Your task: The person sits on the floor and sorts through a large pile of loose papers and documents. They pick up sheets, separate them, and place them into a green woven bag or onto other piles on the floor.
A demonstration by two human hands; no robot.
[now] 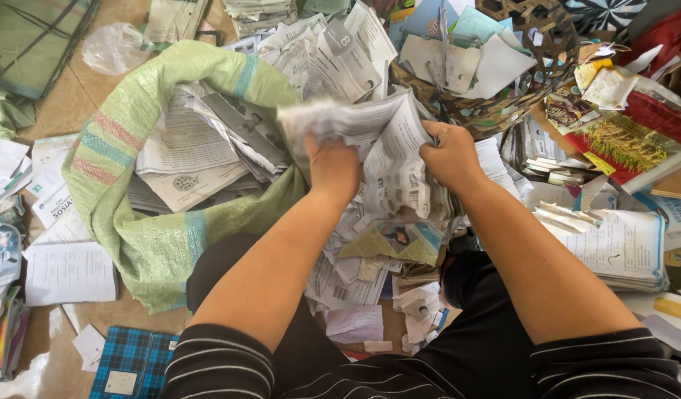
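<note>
The booklet (pixel 370 140) is motion-blurred at its top edge, both hands' fingertips are buried in its pages, and the blue checkered notebook (pixel 133 362) gets cropped at the bottom.

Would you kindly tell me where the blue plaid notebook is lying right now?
In the head view, the blue plaid notebook lies on the floor at bottom left, below the green woven sack and beside the person's left sleeve.

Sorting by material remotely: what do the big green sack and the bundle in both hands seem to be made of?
Large green sack: likely woven plastic, slightly shiny, with visible weave and coloured stripes. Crumpled printed bundle, gripped by left hand and right hand: thin matte paper, creased and printed.
</note>
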